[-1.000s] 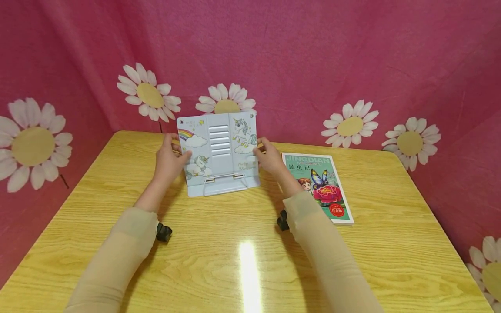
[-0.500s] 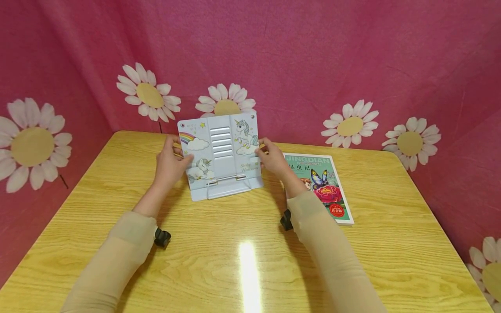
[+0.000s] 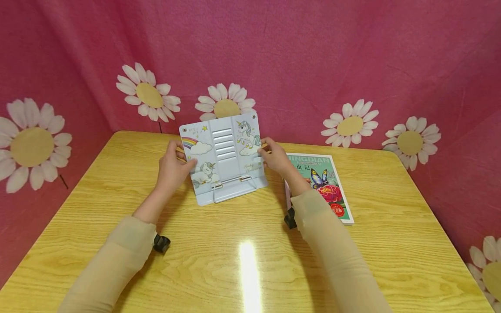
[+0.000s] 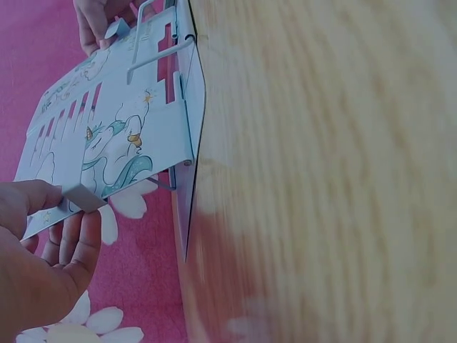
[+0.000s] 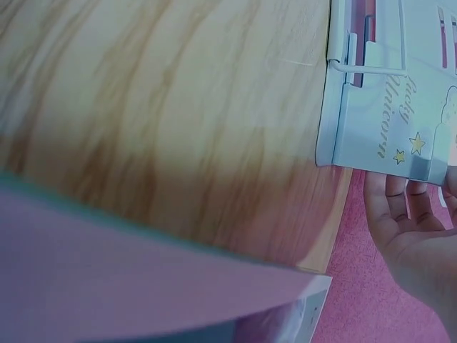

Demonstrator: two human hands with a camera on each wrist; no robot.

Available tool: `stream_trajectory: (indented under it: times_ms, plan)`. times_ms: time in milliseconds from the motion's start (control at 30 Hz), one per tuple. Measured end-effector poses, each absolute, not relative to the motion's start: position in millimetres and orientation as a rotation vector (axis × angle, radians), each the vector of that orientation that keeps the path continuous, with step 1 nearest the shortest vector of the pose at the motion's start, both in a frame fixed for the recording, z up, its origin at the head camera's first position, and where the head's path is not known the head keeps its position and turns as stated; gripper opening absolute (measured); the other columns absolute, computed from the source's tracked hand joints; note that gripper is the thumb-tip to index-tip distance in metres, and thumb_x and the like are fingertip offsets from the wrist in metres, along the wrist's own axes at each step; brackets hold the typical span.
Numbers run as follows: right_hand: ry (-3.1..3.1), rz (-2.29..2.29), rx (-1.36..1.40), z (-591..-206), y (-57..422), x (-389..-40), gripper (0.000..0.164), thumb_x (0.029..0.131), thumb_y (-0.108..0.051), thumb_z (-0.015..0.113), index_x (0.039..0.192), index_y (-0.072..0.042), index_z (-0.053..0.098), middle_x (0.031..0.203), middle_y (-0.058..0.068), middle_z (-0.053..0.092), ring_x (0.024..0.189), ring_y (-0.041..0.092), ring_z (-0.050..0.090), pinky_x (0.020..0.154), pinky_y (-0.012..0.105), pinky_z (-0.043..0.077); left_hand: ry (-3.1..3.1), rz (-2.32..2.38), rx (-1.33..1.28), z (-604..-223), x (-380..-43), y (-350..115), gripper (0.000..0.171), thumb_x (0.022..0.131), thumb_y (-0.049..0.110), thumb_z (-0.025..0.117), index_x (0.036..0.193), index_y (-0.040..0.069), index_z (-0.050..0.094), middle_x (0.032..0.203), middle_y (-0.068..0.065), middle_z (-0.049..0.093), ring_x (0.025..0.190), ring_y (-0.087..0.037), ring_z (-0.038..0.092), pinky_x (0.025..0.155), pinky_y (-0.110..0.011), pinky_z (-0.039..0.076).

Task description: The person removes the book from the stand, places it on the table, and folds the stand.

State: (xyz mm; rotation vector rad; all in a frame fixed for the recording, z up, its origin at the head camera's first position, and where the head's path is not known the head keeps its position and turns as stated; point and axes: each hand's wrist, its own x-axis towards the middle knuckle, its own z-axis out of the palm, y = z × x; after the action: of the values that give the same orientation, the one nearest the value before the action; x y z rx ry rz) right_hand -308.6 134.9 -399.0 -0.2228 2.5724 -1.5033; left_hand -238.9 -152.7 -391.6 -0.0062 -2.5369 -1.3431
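Note:
A pale blue book stand (image 3: 225, 158) with unicorn, rainbow and cloud prints stands tilted back on the wooden table, its slotted panel raised above a flat base. My left hand (image 3: 172, 167) grips its left edge, thumb on the front and fingers behind. On the opposite edge my right hand (image 3: 275, 157) pinches the panel the same way. The wire page holder (image 4: 161, 61) sits at the panel's lower edge in the left wrist view. Fingers of the right hand (image 5: 414, 229) curl behind the panel's edge in the right wrist view.
A green-covered book (image 3: 326, 187) with a butterfly and a red flower lies flat to the right, partly under the right forearm. The wooden table (image 3: 211, 261) ends at the back against a pink curtain (image 3: 289, 65) with daisies.
Both hands have shifted the book stand slightly right and toward me. It has turned a little, its left side coming nearer. The green-covered book has not moved.

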Motion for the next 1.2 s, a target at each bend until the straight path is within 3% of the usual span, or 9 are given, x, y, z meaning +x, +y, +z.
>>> stream_trajectory:
  times_ms: [300, 467, 767, 1000, 1200]
  plan:
    - [2.567, -1.514, -0.249, -398, 139, -310, 0.025, 0.098, -0.017, 0.05, 0.121, -0.008, 0.046, 0.108, 0.018, 0.056, 0.091, 0.044, 0.053, 0.075, 0.051, 0.051, -2.555, -1.339, -0.012, -390, -234, -148, 0.042, 0.083, 0.011, 0.069, 0.113, 0.002, 0.041, 0.088, -0.015, 0.059, 0.079, -0.025, 0.06, 0.058, -0.022, 0.047]
    - [2.568, -1.509, -0.218, -399, 142, -312, 0.026, 0.098, -0.017, 0.05, 0.123, -0.01, 0.047, 0.105, 0.016, 0.055, 0.087, 0.036, 0.053, 0.074, 0.047, 0.051, -2.556, -1.348, 0.0, -388, -230, -143, 0.042, 0.082, 0.011, 0.07, 0.111, 0.002, 0.042, 0.086, -0.015, 0.059, 0.078, -0.025, 0.058, 0.059, -0.025, 0.047]
    - [2.597, -1.479, -0.18, -395, 143, -312, 0.028, 0.097, -0.017, 0.052, 0.124, -0.01, 0.049, 0.106, 0.017, 0.055, 0.089, 0.036, 0.056, 0.078, 0.048, 0.053, -2.551, -1.353, 0.004, -390, -225, -138, 0.042, 0.082, 0.012, 0.07, 0.111, 0.003, 0.042, 0.086, -0.015, 0.06, 0.075, -0.025, 0.06, 0.056, -0.023, 0.047]
    - [2.619, -1.492, -0.175, -394, 143, -311, 0.026, 0.097, -0.016, 0.053, 0.122, -0.009, 0.05, 0.104, 0.016, 0.056, 0.084, 0.025, 0.053, 0.077, 0.047, 0.053, -2.546, -1.373, 0.016, -390, -219, -134, 0.041, 0.082, 0.013, 0.07, 0.111, 0.004, 0.043, 0.088, -0.015, 0.059, 0.072, -0.024, 0.062, 0.057, -0.02, 0.046]
    - [2.665, -1.474, -0.154, -395, 142, -311, 0.025, 0.097, -0.016, 0.053, 0.12, -0.009, 0.052, 0.108, 0.016, 0.057, 0.084, 0.022, 0.054, 0.07, 0.036, 0.053, -2.553, -1.376, 0.011, -389, -214, -131, 0.04, 0.083, 0.013, 0.07, 0.112, 0.004, 0.043, 0.087, -0.015, 0.059, 0.071, -0.024, 0.061, 0.057, -0.022, 0.047]
